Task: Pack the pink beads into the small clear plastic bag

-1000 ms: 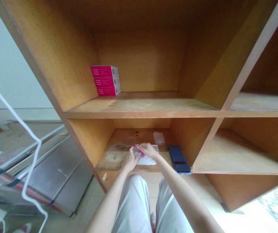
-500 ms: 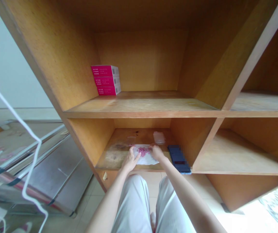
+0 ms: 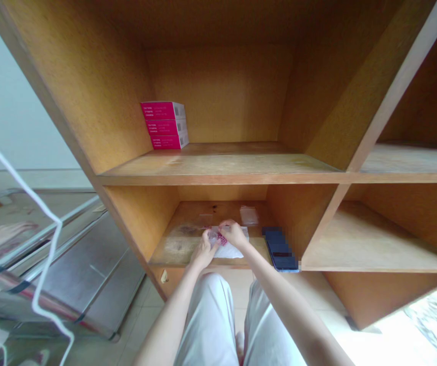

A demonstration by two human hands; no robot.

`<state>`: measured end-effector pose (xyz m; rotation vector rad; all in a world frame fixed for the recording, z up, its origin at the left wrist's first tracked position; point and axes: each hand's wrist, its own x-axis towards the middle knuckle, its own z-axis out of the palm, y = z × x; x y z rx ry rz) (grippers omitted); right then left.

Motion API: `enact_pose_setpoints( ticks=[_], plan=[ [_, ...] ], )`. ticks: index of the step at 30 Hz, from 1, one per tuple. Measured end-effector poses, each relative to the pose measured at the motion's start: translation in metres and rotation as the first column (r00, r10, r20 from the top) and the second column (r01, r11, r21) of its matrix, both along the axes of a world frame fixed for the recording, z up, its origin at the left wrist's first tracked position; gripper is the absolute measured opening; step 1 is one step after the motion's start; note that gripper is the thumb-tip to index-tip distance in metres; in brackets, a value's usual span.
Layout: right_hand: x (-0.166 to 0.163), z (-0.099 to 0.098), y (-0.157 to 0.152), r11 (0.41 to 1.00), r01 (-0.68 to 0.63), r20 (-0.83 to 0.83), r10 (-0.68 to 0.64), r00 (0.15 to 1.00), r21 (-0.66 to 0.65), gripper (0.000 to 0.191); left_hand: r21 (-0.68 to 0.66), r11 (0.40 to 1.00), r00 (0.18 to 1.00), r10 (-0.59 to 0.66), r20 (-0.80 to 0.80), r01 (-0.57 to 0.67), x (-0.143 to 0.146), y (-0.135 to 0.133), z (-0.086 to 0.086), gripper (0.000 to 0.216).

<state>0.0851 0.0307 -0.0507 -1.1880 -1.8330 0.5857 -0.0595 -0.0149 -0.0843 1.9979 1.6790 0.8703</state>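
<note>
legs: pale trousers (image 3: 210, 325) are filling the bottom of the view, with both bare forearms reaching forward over them.
left hand: the left hand (image 3: 202, 250) is curling its fingers around the near edge of a small clear bag (image 3: 213, 237), pinching it.
right hand: the right hand (image 3: 234, 234) is closing on the same bag from the far side, fingertips bent down onto the pink beads (image 3: 222, 239) inside it.
bag: it is sitting just above a white sheet (image 3: 230, 249) lying on the lower shelf (image 3: 172, 251), between the two hands.
phone: a dark phone (image 3: 280, 249) is lying flat just right of the sheet, at the shelf's front edge.
further back: another clear bag (image 3: 249, 215) is resting deeper in the same compartment.
upper shelf: three pink boxes (image 3: 165, 125) are standing stacked in the back left corner.
far left: another person's hand (image 3: 0, 235) is showing, blurred, over the metal rails (image 3: 69, 239).
</note>
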Motion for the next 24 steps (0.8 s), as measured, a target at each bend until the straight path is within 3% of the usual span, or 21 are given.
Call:
enact_pose_setpoints(
  ticks=[4, 6, 10, 14, 18, 24],
  plan=[
    [-0.011, 0.004, -0.004, 0.966, -0.253, 0.043, 0.255, 0.966, -0.048, 0.025, -0.032, 0.999, 1.0, -0.004, 0.003, 0.004, 0.0, 0.001, 0.0, 0.056],
    [-0.009, 0.004, -0.004, 0.948, -0.306, 0.022, 0.309, 0.951, -0.083, 0.032, -0.026, 1.0, 1.0, -0.001, 0.011, 0.002, 0.0, 0.001, 0.0, 0.056],
    [0.007, 0.0, 0.005, 0.99, -0.119, -0.069, 0.114, 0.991, -0.079, 0.022, 0.013, 1.0, 1.0, 0.009, 0.016, -0.009, 0.001, 0.001, -0.001, 0.056],
    [0.027, -0.009, 0.014, 0.994, 0.087, 0.12, -0.079, 0.99, -0.064, 0.022, 0.03, 0.999, 1.0, 0.011, 0.007, -0.012, 0.0, 0.0, -0.001, 0.058],
    [0.041, -0.02, 0.016, 0.991, 0.1, 0.365, -0.063, 0.929, -0.085, 0.024, 0.013, 1.0, 1.0, 0.024, -0.001, -0.024, 0.0, 0.0, -0.002, 0.059],
    [0.043, -0.034, 0.015, 0.992, 0.06, 0.408, -0.009, 0.913, -0.113, 0.028, 0.012, 1.0, 1.0, 0.015, 0.001, -0.015, 0.0, 0.0, -0.001, 0.061]
  ],
)
